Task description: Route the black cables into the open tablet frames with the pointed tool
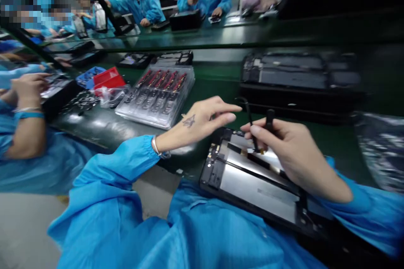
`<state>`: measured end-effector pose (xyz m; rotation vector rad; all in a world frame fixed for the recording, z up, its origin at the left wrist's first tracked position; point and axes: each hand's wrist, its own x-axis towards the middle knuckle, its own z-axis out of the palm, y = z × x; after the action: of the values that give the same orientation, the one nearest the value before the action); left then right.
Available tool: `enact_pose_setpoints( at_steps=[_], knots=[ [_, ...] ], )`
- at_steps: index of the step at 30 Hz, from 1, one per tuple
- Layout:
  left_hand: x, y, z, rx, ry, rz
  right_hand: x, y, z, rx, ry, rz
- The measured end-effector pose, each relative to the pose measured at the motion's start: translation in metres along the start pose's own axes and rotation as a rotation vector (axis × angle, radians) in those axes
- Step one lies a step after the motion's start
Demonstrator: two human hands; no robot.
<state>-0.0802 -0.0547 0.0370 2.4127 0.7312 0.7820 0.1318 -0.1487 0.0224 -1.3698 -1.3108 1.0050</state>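
An opened tablet with silver battery panels and black edges lies tilted at the table's near side. Above its far part, my right hand pinches a thin black flex cable, whose upper end curls over to the left. A dark rod-like piece sticks up between that hand's fingers; its kind is unclear. My left hand is to the left, index finger and thumb stretched out and apart. Its fingertip is close to the cable's curled end, and nothing shows between the fingers.
A clear plastic tray holds rows of red-and-black parts. Behind it are a red bin and a blue bin. A stack of opened tablets stands behind my right hand, beside a silvery bag. A co-worker's hand is at left.
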Motion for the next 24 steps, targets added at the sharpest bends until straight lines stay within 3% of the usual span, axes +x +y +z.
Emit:
enact_pose_setpoints(
  at_steps=[3,5,8,11,15,17,20,22,24],
  knots=[
    [0.021,0.014,0.03,-0.679,-0.098,-0.143,0.002,-0.001,0.0,0.049,-0.01,-0.013],
    [0.033,0.021,0.034,-0.825,-0.081,-0.183,0.005,-0.003,-0.005,0.009,0.008,-0.067],
    [0.045,0.028,0.018,-0.629,-0.137,-0.149,0.01,-0.01,-0.016,-0.088,0.084,-0.19],
    [0.054,0.029,0.002,-0.374,-0.364,-0.124,0.013,-0.017,-0.026,-0.15,0.142,-0.261],
    [0.059,0.027,0.002,-0.288,-0.562,-0.067,0.013,-0.02,-0.03,-0.171,0.116,-0.268],
    [0.06,0.026,0.005,-0.28,-0.555,-0.033,0.015,-0.017,-0.029,-0.098,0.134,-0.256],
    [0.06,0.025,0.005,-0.336,-0.394,0.04,0.02,-0.008,-0.028,0.107,0.11,-0.189],
    [0.061,0.024,0.003,-0.452,-0.294,0.063,0.024,-0.002,-0.028,0.203,-0.014,-0.126],
    [0.063,0.021,0.003,-0.574,-0.267,0.062,0.027,0.003,-0.029,0.216,-0.148,-0.097]
  ],
)
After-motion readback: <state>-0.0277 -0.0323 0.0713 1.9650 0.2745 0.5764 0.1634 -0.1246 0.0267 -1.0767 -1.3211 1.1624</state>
